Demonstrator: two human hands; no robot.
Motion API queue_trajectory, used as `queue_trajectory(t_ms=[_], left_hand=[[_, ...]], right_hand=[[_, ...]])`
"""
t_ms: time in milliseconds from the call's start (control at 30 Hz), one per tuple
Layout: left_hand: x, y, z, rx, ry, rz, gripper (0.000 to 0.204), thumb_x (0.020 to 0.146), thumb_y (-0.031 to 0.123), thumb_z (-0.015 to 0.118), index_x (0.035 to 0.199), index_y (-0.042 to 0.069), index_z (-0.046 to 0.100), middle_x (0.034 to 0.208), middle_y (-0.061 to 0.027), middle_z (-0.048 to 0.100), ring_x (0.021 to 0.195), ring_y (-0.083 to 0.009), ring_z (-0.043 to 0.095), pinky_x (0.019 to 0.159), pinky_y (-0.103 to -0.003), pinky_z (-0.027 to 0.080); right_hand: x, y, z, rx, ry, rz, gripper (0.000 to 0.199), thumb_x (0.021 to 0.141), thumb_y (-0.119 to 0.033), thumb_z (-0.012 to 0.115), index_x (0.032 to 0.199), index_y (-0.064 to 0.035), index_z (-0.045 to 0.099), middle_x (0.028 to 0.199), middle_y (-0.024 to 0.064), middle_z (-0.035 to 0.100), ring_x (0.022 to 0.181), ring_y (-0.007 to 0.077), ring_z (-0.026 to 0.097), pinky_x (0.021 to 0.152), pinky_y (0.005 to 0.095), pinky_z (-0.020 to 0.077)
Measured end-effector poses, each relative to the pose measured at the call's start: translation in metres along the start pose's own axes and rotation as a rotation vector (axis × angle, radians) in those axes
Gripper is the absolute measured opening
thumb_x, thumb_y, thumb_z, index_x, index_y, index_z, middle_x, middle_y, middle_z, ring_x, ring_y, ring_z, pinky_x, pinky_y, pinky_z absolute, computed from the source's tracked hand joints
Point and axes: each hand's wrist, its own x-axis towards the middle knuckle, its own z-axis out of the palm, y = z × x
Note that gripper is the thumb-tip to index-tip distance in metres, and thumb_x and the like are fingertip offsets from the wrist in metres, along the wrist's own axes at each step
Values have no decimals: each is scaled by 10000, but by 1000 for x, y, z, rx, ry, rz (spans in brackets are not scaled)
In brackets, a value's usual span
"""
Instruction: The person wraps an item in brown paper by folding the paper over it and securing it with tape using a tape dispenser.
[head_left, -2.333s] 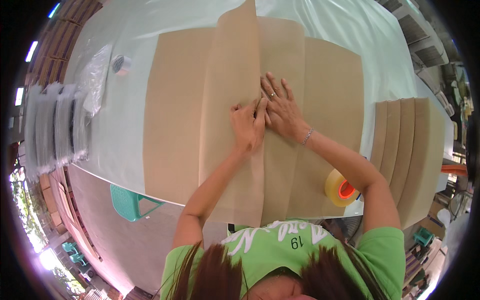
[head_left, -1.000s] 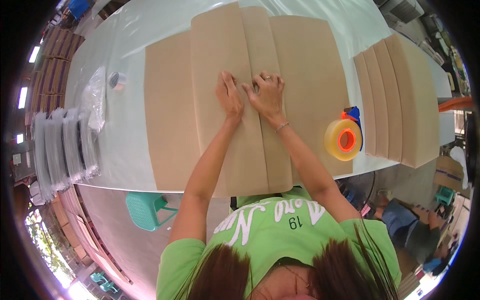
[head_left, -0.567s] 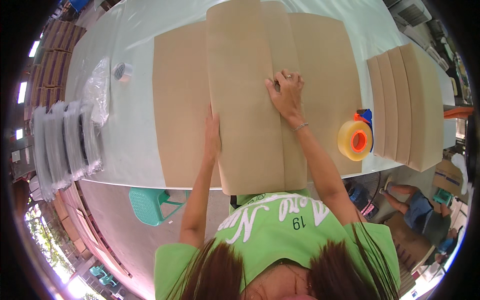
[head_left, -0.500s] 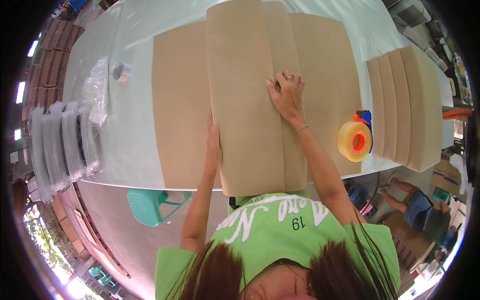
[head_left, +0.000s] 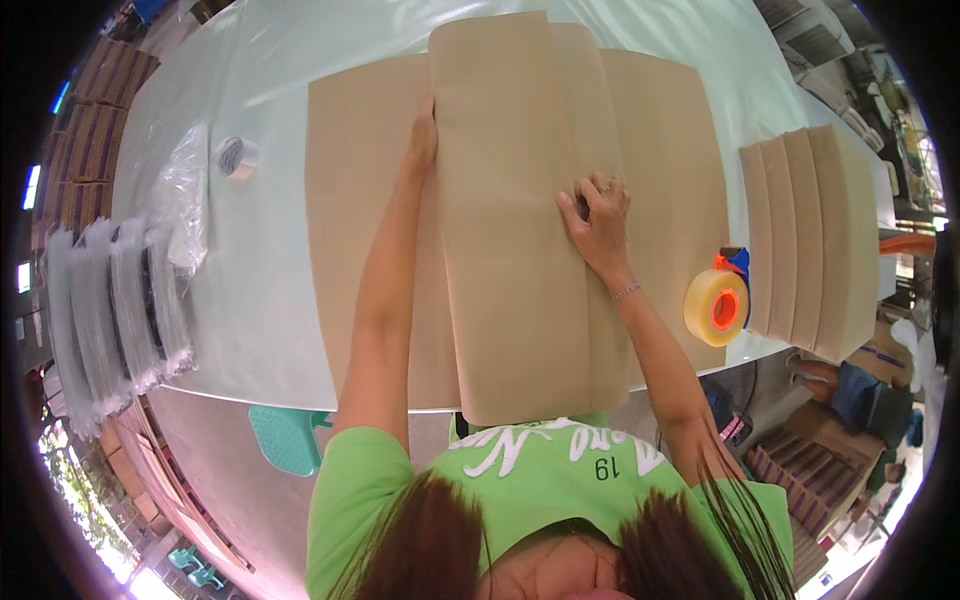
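A folded brown paper sheet [head_left: 510, 220] lies lengthwise in front of me, with an overlapping flap along its right side. Beneath it spreads a wider flat brown sheet [head_left: 375, 230]. My left hand [head_left: 425, 130] rests against the folded sheet's left edge near the far end, fingers stretched out and partly hidden by the paper. On the flap at the right is my right hand [head_left: 602, 220], its fingers curled in. A small dark spot shows between thumb and fingers, too small to name. Right of that hand stands a clear tape roll [head_left: 716, 305] in a blue and orange dispenser.
A stack of folded brown paper [head_left: 810, 240] sits at the table's right. On the left are plastic-wrapped bundles [head_left: 115, 310], clear plastic film [head_left: 188, 200] and a small white tape roll [head_left: 237, 158]. A green stool [head_left: 285, 437] stands below the table edge; a person [head_left: 860, 400] is at far right.
My left hand has slid away from me along the folded sheet's left edge, from near its middle toward its far end. My right hand stays curled on the flap. The whole view has shifted slightly.
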Motion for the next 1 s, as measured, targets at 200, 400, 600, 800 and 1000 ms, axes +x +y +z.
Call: queue_trajectory(t_ms=[200, 400, 600, 800, 1000], left_hand=[[-12, -32, -18, -114, -103, 182, 606, 1030, 409, 250, 1498, 29, 182, 1520, -102, 272, 1383, -216, 269, 1135, -332, 225], [-201, -75, -17, 250, -73, 151, 623, 1018, 385, 236, 1494, -3, 133, 1549, -157, 170, 1422, -287, 158, 1153, -399, 98], [-335, -76, -11, 527, -41, 40, 624, 1008, 352, 230, 1491, -24, 109, 1562, -200, 123, 1444, -338, 107, 1163, -460, 22], [-217, -98, -17, 618, 18, 225, 526, 987, 220, 300, 1452, -19, 244, 1553, -211, 154, 1419, -350, 201, 1141, -495, 142], [-36, -64, -24, 1032, 131, 348, 463, 923, 99, 420, 1384, 61, 389, 1535, -217, 200, 1378, -343, 321, 1043, -565, 341]], right_hand=[[1, -6, -2, 4, -34, -1, 218, 839, -240, 654, 791, -61, 540, 843, 63, 513, 918, 283, 449, 889, 424, 323], [1, 1, -2, -6, -25, 8, 234, 844, -257, 644, 798, -53, 540, 848, 67, 523, 898, 286, 465, 873, 423, 325], [3, 3, 2, -7, -12, -33, 261, 861, -282, 627, 788, -51, 530, 836, 67, 519, 888, 281, 460, 868, 429, 326], [-1, 1, -3, -25, -28, -16, 268, 871, -281, 618, 776, -47, 528, 825, 69, 514, 876, 280, 457, 853, 426, 333], [-1, -5, 1, -28, -12, -47, 263, 870, -278, 621, 780, -48, 528, 828, 73, 507, 881, 276, 459, 847, 417, 335]])
